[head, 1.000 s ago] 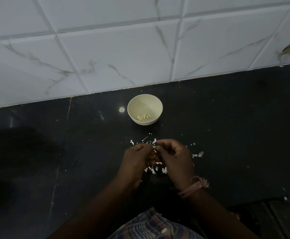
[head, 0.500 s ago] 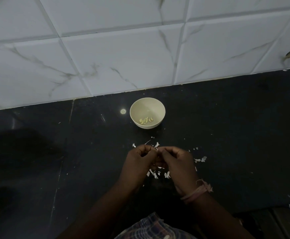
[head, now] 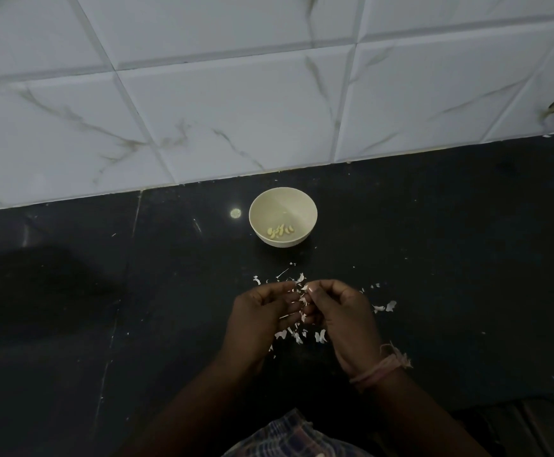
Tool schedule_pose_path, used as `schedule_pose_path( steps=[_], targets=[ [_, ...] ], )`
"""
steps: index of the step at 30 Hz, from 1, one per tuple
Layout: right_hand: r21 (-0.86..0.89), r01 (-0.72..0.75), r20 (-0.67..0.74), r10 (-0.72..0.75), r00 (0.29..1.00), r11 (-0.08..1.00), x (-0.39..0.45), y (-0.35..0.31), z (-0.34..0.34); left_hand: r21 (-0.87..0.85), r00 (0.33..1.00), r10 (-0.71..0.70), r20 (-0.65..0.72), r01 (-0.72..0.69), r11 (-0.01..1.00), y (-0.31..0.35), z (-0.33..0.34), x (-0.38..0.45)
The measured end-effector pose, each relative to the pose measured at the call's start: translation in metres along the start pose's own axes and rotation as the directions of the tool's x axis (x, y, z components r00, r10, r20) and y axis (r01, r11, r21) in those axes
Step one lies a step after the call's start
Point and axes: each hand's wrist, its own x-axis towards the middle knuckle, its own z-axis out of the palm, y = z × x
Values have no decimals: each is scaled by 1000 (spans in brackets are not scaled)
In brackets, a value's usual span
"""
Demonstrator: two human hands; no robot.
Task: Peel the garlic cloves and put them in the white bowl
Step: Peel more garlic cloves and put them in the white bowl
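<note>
Both hands meet low over the dark surface (head: 434,258), left hand (head: 258,313) and right hand (head: 341,316) curled fingertip to fingertip, pinching a garlic clove (head: 303,297) between them so skins (head: 297,336) drop below (the clove itself is mostly hidden), with the white bowl (head: 283,192) of peeled cloves (head: 280,230) just beyond; versus half a second ago, the grip looks unchanged
</note>
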Motion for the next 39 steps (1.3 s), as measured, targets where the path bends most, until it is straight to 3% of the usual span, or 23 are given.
schedule_pose_path(
  steps=[3, 6, 10, 15, 20, 27, 31, 39],
  targets=[
    [15, 42, -15, -42, 999, 999, -3, -1, 2, -96, 999, 0, 42, 4, 995, 5, 7, -8],
    [-38, 65, -50, -67, 997, 997, -3, 2, 3, -129, 1000, -10, 0, 10, 992, 3, 10, -10],
    [-215, 136, -20, -144, 989, 967, -2, 4, 2, -73, 1000, -15, -16, 14, 997, 1, 9, -9],
    [-304, 206, 38, -204, 978, 930, -3, 1, 2, 5, 999, 21, -40, -21, 1000, 1, 6, -7],
    [-204, 110, 42, -104, 994, 973, -3, -2, 2, 93, 996, 56, -75, -49, 994, 3, 3, -5],
    [48, -102, 80, 98, 992, 994, 0, -6, 2, 42, 1000, 28, -14, -27, 999, 4, 1, -1],
    [24, -11, 66, 10, 998, 1000, 0, -6, 2, 6, 999, 33, 34, -33, 999, 9, 4, -4],
    [-308, 204, 37, -202, 979, 929, -1, -4, 6, 45, 997, 72, 6, -73, 996, 8, 6, -3]
  ],
)
